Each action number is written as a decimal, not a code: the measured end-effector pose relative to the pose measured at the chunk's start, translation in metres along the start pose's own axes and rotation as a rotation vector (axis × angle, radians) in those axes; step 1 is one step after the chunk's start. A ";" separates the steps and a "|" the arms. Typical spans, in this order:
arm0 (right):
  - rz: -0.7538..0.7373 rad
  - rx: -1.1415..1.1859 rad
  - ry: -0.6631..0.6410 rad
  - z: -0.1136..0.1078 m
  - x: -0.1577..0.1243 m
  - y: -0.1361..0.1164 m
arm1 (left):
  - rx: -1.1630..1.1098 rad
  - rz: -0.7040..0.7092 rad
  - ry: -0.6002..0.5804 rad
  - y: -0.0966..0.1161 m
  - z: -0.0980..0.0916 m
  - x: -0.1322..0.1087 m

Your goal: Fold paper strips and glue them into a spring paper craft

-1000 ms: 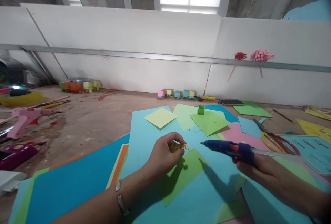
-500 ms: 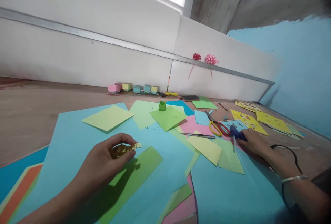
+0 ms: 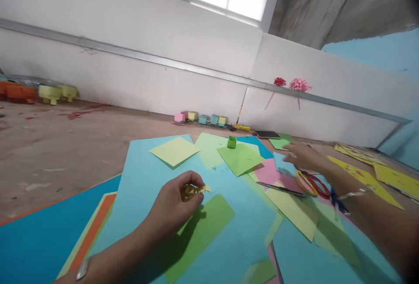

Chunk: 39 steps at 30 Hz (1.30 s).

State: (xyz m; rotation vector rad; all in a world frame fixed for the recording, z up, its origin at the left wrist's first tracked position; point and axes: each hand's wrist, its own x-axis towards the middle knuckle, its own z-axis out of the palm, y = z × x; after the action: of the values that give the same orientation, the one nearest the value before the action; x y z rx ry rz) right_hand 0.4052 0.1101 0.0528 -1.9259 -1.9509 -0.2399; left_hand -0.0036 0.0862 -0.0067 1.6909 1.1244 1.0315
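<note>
My left hand (image 3: 178, 199) is closed around a small folded yellow paper piece (image 3: 191, 191), held just above a green paper strip (image 3: 203, 236) on light blue sheets. Its fingers hide part of the piece. My right hand (image 3: 303, 155) reaches out over the right side with its fingers extended and nothing visible in them, near a small light blue paper (image 3: 284, 164). Under the right forearm lies a dark blue glue gun (image 3: 338, 203), partly covered. Beside it are scissors (image 3: 309, 184) with yellow and red handles and a craft knife (image 3: 279, 189).
A small green paper box (image 3: 231, 142) sits on a green square (image 3: 240, 158). Paper blocks in pink, yellow and blue (image 3: 203, 119) line the white board. Yellow printed sheets (image 3: 363, 179) lie at right. Orange (image 3: 18, 93) and pale yellow paper models (image 3: 50, 94) stand far left.
My right hand has let go of the glue gun and moved forward and left, over the papers. My left hand keeps hold of the yellow piece. The view has turned left.
</note>
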 end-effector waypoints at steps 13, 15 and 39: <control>-0.030 0.111 -0.219 0.104 0.106 -0.136 | -0.069 -0.005 0.001 0.000 0.000 0.002; -0.086 0.159 -0.220 0.091 0.088 -0.146 | -0.067 0.019 0.017 -0.001 0.000 0.002; -0.223 0.730 -0.418 0.052 -0.063 -0.212 | 0.639 0.580 0.046 0.002 0.002 -0.009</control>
State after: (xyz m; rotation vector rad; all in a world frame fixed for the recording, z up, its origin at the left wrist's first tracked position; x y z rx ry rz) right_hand 0.1865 0.0630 0.0125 -1.3388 -2.0888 0.7727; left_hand -0.0038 0.0767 -0.0070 2.6222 1.0813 1.1215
